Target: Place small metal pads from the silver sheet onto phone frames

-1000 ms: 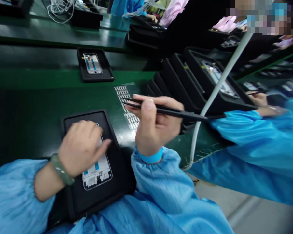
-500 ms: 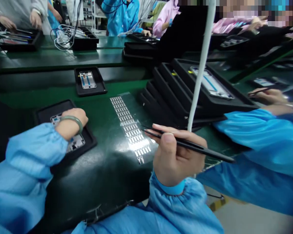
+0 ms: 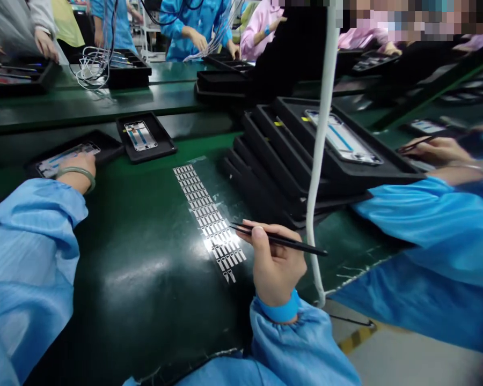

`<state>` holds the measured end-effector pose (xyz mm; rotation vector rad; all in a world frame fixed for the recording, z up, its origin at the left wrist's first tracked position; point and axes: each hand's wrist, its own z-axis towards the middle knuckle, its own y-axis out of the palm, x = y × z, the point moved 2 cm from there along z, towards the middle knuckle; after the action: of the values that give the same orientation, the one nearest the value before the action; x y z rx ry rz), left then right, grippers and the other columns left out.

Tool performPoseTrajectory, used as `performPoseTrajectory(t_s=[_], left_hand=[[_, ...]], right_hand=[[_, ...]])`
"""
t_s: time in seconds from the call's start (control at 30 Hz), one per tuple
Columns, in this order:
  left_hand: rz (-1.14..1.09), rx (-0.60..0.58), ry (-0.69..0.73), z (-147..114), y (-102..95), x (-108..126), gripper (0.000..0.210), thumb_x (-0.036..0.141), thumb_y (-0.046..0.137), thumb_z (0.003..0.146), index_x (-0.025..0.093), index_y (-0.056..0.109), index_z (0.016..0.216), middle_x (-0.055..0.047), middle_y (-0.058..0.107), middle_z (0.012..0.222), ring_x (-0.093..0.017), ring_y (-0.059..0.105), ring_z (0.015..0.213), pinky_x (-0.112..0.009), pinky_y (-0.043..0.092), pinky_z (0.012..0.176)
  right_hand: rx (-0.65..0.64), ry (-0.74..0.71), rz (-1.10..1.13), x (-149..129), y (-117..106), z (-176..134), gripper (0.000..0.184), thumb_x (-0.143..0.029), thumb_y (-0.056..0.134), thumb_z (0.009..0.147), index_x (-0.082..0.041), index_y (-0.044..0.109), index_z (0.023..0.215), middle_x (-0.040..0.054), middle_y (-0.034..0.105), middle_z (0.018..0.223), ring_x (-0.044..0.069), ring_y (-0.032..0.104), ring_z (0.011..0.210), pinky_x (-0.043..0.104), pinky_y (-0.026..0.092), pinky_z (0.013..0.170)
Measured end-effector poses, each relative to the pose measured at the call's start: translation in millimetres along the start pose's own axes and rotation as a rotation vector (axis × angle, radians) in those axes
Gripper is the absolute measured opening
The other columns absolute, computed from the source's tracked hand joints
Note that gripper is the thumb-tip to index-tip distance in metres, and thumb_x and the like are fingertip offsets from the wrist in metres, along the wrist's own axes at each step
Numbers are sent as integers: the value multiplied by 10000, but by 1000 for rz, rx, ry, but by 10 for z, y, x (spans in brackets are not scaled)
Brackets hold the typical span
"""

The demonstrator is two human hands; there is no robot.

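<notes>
"Leftward and away from me goes the shallow black tray (image 3: 110, 145) since the earlier frame! Where's it now?"

"Half past nine, right beside a second tray (image 3: 166, 140) at ten, a phone frame (image 3: 58, 160) lying inside. Left hand (image 3: 78, 169) is over that frame, my arm reaching well out; those fingers are blurred, so I can't tell their spread or grip."

"And the right hand (image 3: 279, 268)?"

"Five o'clock, thumb and fingers pinched around black tweezers (image 3: 295, 244). Tips slightly parted, pointing just past nine, nothing visible between them."

"Why like that?"

"Pen-fashion, for fine control, I'd say. The sheet of small pale tabs (image 3: 209, 214) lies near the dial's centre, presumably for easy reach."

"Those stacked trays (image 3: 282, 155) at two?"

"Piled to save bench room, probably. Forearm's angled in from five, thumb uppermost."
</notes>
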<state>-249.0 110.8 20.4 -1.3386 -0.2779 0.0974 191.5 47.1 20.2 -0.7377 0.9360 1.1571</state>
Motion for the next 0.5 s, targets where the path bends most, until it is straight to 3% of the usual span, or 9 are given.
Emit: performPoseTrajectory(t_s=[0.1, 0.2, 0.27, 0.37, 0.5], left_hand=[[49, 47, -144, -105, -144, -217, 316, 352, 502, 896, 138, 538, 1124, -93, 551, 1194, -189, 579, 980, -435, 461, 854], [68, 133, -180, -150, -234, -188, 387, 394, 500, 887, 146, 503, 1184, -102, 509, 1250, -237, 544, 1048, -477, 445, 877], [73, 134, -100, -93, -173, 11, 458, 445, 494, 872, 156, 479, 1227, -99, 483, 1283, -286, 488, 1142, -497, 419, 930], [73, 57, 89, 69, 76, 466, 522, 522, 476, 839, 160, 495, 1214, -108, 491, 1298, -320, 418, 1226, -536, 283, 1025], [74, -1, 176, 182, 270, 947, 462, 526, 339, 886, 154, 580, 1018, -82, 586, 1122, -289, 468, 1145, -591, 184, 1027]], right_hand=[[-12, 17, 9, 29, 24, -17, 115, -225, 622, 819, -192, 576, 918, 54, 690, 884, 183, 713, 698, 331, 624, 661], [-76, 37, 6, 68, 56, -62, 116, -213, 613, 824, -196, 574, 932, 53, 685, 895, 181, 712, 714, 333, 624, 671], [-141, 36, -17, 103, 78, -97, 133, -206, 620, 816, -199, 578, 942, 60, 683, 910, 192, 712, 753, 341, 621, 683], [-200, 42, -91, 150, 85, -114, 153, -211, 637, 802, -200, 583, 945, 76, 682, 934, 214, 705, 829, 355, 613, 709], [-119, 127, -121, 168, -10, -15, 143, -264, 632, 812, -189, 568, 914, 60, 686, 878, 185, 707, 744, 325, 610, 677]])
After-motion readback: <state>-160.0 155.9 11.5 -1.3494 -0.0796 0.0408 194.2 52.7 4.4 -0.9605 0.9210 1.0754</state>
